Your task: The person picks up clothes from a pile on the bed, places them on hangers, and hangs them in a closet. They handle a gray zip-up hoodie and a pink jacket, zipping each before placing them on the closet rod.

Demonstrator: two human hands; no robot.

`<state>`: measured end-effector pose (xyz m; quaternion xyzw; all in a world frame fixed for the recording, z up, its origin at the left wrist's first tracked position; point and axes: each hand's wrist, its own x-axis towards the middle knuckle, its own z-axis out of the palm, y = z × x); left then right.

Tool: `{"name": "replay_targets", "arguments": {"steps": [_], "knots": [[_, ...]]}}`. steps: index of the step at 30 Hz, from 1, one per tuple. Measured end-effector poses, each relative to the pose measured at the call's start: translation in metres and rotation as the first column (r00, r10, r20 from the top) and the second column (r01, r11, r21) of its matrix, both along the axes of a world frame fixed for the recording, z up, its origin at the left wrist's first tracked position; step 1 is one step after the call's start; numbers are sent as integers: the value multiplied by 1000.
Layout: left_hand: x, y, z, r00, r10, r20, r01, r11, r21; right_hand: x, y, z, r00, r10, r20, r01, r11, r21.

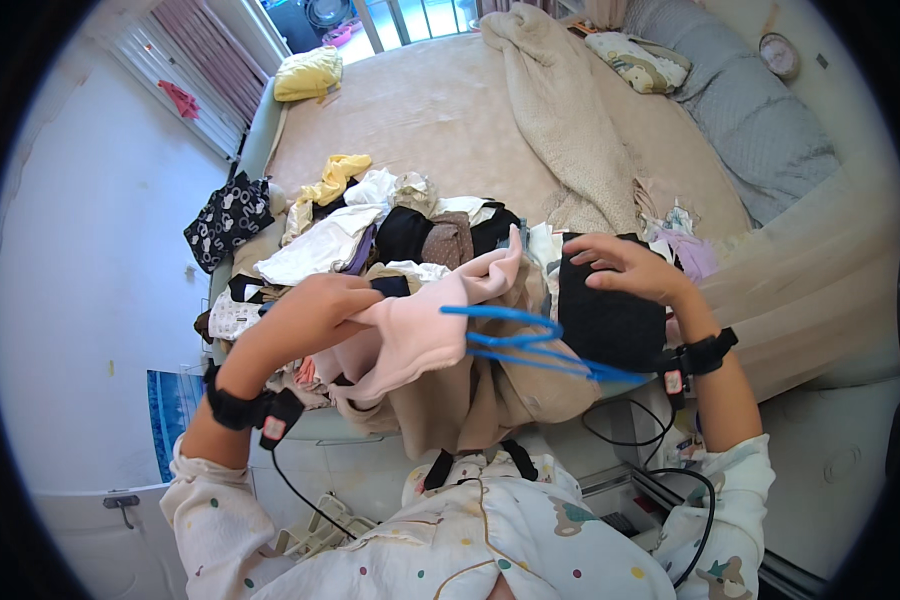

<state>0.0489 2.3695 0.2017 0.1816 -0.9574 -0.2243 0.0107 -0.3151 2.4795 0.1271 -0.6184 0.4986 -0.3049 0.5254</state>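
My left hand (330, 306) grips the edge of a pale pink garment (424, 330), which hangs over a beige garment (439, 409) at the near edge of the bed. Blue plastic hangers (521, 339) lie across or beside the pink cloth; their hooks and far ends are hard to make out. My right hand (619, 266) is above a black folded garment (607, 319), its fingers apart and holding nothing. Behind the pink garment lies a heap of clothes with a white garment (322, 244), a brown dotted one (448, 240) and a yellow one (335, 180).
The bed (405, 112) bears a rumpled beige blanket (562, 127), a yellow pillow (309, 73) and a patterned pillow (639, 64). A black patterned bag or cloth (229, 220) is at the left edge. Lilac cloth (688, 255) lies to the right. Black cables run from both wrist straps.
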Motion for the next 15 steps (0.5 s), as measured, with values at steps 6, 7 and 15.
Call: {"name": "replay_targets", "arguments": {"steps": [6,7,15], "knots": [[7,48,79,996,89,-27,-91,989,-117,-8,-29,-21,915,100,-392,-251,900,-356],[9,54,89,994,110,-22,-112,986,-124,1,-36,-28,901,111,-419,-294,867,-403],[54,89,145,882,468,-59,-470,864,-179,33,-79,-13,933,-1,-360,-143,917,-373]]}}
